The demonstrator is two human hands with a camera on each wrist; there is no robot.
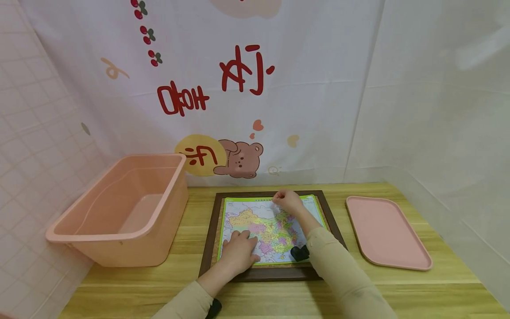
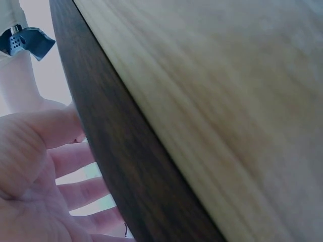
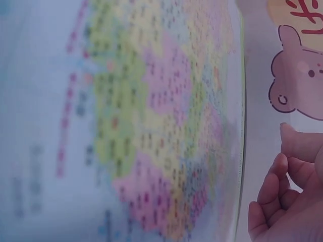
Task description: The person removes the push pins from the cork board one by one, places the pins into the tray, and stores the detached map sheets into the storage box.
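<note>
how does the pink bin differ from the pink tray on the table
The pink bin is deep with tall walls; the pink tray is flat and shallow. The bin stands left of the map puzzle, the tray lies right of it. The bin looks bulkier than the tray. Both are pale pink, hold nothing visible, and rest on the wooden table.

I count one map (image 1: 266,227), and it lies in one dark frame (image 1: 208,243) on my one worktop (image 1: 191,290). To my left stands one pink tub (image 1: 119,208); to my right lies one pink tray (image 1: 386,232). Both of my hands are in view, so two: my left hand (image 1: 237,252) and my right hand (image 1: 287,201). Each wrist carries a black strap, two in all. On the cloth behind I see one bear (image 1: 240,159).
</note>
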